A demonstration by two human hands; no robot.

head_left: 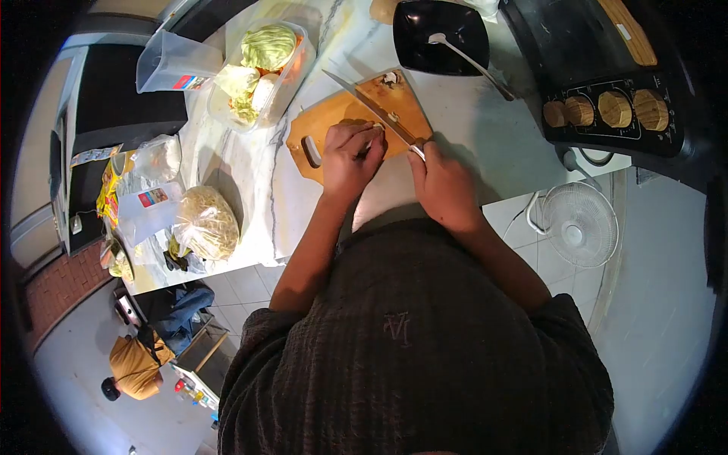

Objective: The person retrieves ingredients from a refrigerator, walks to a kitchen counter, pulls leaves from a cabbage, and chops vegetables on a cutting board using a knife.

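Note:
My right hand [446, 186] is closed round the handle of a knife [371, 105], whose long blade points up and left across a wooden cutting board [307, 125]. On the board's left part, my left hand [353, 155] has its fingers drawn together at a small pale piece [378, 127], too small to name and partly hidden by the fingers. Another pale bit [393, 117] lies by the blade. Small whitish and dark scraps [391, 78] are near the board's top corner.
A clear container [292, 95] holds cabbage and other vegetables. The black bowl [409, 57] has a spoon in it. Bagged food [206, 224] and a plastic jug [163, 64] stand left. An oven [607, 76] is right, a fan [580, 225] below. Another person [136, 368] is far off.

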